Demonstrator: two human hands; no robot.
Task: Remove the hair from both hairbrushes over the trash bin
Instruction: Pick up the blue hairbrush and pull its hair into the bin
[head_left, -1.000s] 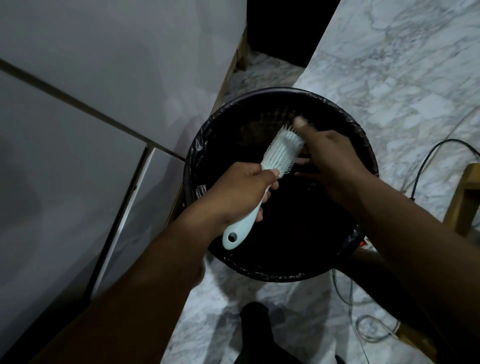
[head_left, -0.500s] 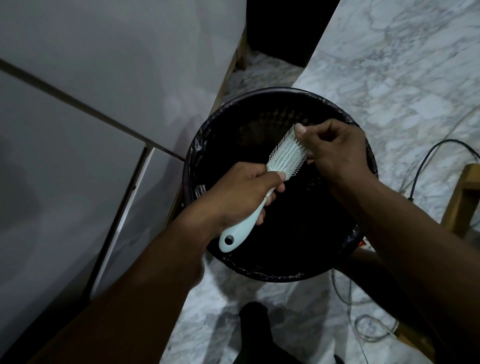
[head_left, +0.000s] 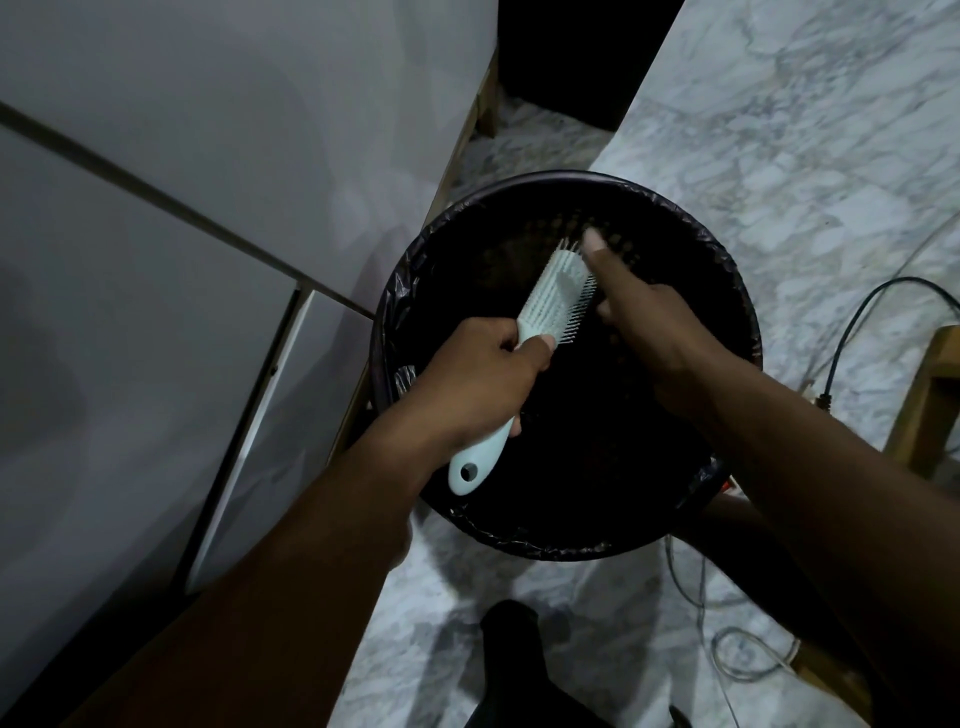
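A pale mint hairbrush (head_left: 550, 306) is held over the round black trash bin (head_left: 727, 270), which is lined with a black bag. My left hand (head_left: 483, 384) is wrapped around the brush's handle, whose end with a hanging hole pokes out below the fist. The bristles face up and to the right. My right hand (head_left: 644, 317) lies along the right side of the brush head, with one finger stretched to the tip of the bristles. Any hair on the bristles is too fine to make out. Only one hairbrush is in view.
A white cabinet (head_left: 182, 260) stands close to the bin's left. The floor (head_left: 779, 130) is white marble. Cables (head_left: 852, 322) trail on the floor to the right, beside a wooden furniture leg (head_left: 930, 395). A dark foot (head_left: 514, 654) shows at the bottom.
My right hand has gone from pinching at the upper end of the brush head to lying along its right side with a finger extended. The brush has barely shifted.
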